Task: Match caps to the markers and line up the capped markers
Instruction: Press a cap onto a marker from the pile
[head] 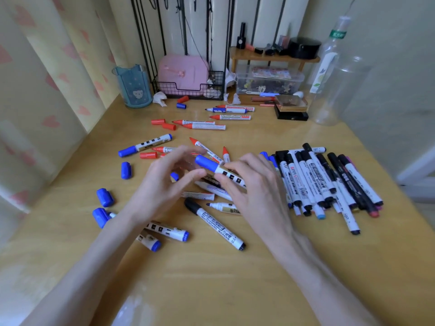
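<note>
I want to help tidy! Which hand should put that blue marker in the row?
Right. The right hand holds the blue marker, and the row lies right beside it.

The table carries capped markers bunched side by side at right (some overlapping), uncapped red markers toward the back, loose blue caps at left and red caps mid-table. A cup, basket and bottle stand at the rear.

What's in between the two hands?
A blue-capped marker, seen in the head view. The right hand holds its white barrel, and its blue cap points toward the left hand.
</note>
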Motion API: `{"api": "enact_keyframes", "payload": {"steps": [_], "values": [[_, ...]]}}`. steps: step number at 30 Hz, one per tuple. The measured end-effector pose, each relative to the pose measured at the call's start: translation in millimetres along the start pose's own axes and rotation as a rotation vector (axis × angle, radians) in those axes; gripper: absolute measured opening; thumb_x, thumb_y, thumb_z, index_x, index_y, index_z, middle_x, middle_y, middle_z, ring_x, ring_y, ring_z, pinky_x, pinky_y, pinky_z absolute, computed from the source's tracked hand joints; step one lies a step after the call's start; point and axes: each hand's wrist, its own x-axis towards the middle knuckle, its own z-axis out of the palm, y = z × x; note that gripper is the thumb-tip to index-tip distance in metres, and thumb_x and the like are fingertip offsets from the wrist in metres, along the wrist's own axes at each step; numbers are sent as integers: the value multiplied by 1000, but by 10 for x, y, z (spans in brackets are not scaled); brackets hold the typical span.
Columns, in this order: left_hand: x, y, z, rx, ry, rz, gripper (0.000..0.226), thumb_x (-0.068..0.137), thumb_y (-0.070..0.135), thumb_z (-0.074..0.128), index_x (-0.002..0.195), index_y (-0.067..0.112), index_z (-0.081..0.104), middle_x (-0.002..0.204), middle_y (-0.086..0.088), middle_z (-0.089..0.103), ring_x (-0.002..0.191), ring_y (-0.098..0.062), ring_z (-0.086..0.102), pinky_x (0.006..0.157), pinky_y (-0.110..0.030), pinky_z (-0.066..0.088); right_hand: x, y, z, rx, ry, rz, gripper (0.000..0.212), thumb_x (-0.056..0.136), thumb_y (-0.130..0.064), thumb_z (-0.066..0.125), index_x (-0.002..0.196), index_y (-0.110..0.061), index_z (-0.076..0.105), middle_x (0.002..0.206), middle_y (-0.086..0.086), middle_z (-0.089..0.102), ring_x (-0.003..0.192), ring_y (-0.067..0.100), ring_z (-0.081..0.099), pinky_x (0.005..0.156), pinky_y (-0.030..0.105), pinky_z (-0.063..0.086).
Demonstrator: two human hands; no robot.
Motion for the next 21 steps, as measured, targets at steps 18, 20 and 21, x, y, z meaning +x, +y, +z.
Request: {"api": "enact_keyframes", "payload": {"steps": [18, 20, 21], "values": [[-32, 24, 146, 86, -45, 0, 24, 98, 26, 69, 122, 22, 71, 111, 17, 70, 102, -15, 70, 81, -31, 54, 78, 632, -354, -462, -96, 503, 25, 100, -39, 61, 111, -18, 66, 90, 5, 72, 82, 32, 66, 57, 32, 31], [-30, 24, 150, 87, -49, 2, 23, 98, 26, 70, 120, 21, 71, 109, 19, 70, 101, -14, 70, 81, -31, 54, 79, 635, -345, -454, -102, 508, 25, 100, -39, 62, 114, -18, 66, 91, 3, 72, 83, 30, 67, 57, 31, 32], [-28, 21, 151, 88, -49, 6, 23, 97, 26, 70, 120, 21, 71, 108, 19, 70, 101, -14, 70, 81, -32, 54, 77, 639, -340, -449, -106, 509, 26, 100, -38, 62, 115, -18, 66, 93, 3, 72, 84, 30, 67, 57, 31, 33]]}}
